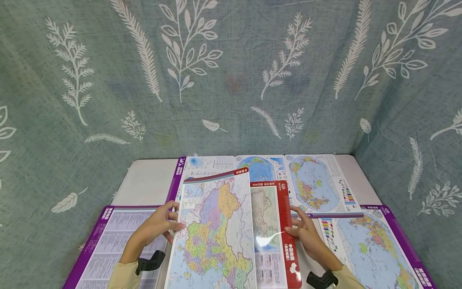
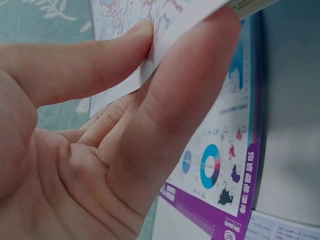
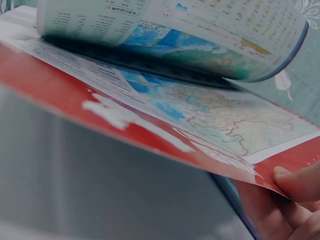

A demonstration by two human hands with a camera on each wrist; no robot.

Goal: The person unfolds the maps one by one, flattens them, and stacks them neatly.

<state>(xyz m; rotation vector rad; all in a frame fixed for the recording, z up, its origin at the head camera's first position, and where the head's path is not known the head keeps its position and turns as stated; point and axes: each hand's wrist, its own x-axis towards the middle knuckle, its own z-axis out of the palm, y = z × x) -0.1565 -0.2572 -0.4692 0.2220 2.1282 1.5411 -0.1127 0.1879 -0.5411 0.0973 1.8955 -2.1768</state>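
Observation:
My left hand (image 1: 157, 225) pinches the left edge of a printed map sheet (image 1: 216, 228) between thumb and fingers. That sheet has a many-coloured map and tilts up towards me. My right hand (image 1: 306, 235) pinches the right edge of a red-bordered map (image 1: 291, 257), partly hidden under the first sheet. In the right wrist view the upper sheet (image 3: 165, 37) curves above the red-bordered map (image 3: 200, 117), showing print on its underside. Whether the two join is hidden. Close up, the left thumb (image 2: 100, 67) presses on the sheet's face, with the index finger behind it.
On the white table (image 1: 148, 176) lie purple-edged sheets: a text sheet (image 1: 122, 241) at left, a world map (image 1: 375, 249) at right, and a wide folded-out chart (image 1: 314, 180) at the back. Leaf-patterned green cloth (image 1: 231, 80) hangs behind and at the sides.

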